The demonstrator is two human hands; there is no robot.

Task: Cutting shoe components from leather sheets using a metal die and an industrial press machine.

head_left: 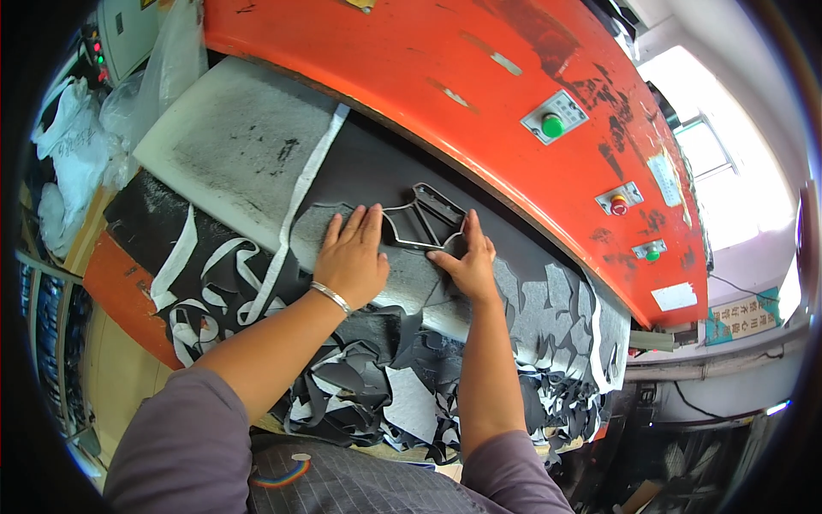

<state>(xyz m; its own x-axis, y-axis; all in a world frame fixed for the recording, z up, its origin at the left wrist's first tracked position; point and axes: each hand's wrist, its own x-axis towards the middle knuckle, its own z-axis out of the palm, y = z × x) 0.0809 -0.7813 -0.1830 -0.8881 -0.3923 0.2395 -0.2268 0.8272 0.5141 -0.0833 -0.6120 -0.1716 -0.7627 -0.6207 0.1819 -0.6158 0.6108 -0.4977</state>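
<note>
A metal cutting die, a thin-walled outline with crossbars inside, lies on a dark sheet of material below the red-orange machine. My left hand rests flat at the die's left side, fingers stretched out and the fingertips beside its edge. At the other side, my right hand has its thumb along the die's near edge and its fingers at the right corner, gripping it between them. Under both hands is a pale grey cutting board, partly covered by the sheet. A silver bracelet circles my left wrist.
The red-orange machine beam runs just beyond the die, carrying a green button and a red knob. Dark and white offcuts pile up on the near side. White strips lie at the left, near plastic bags.
</note>
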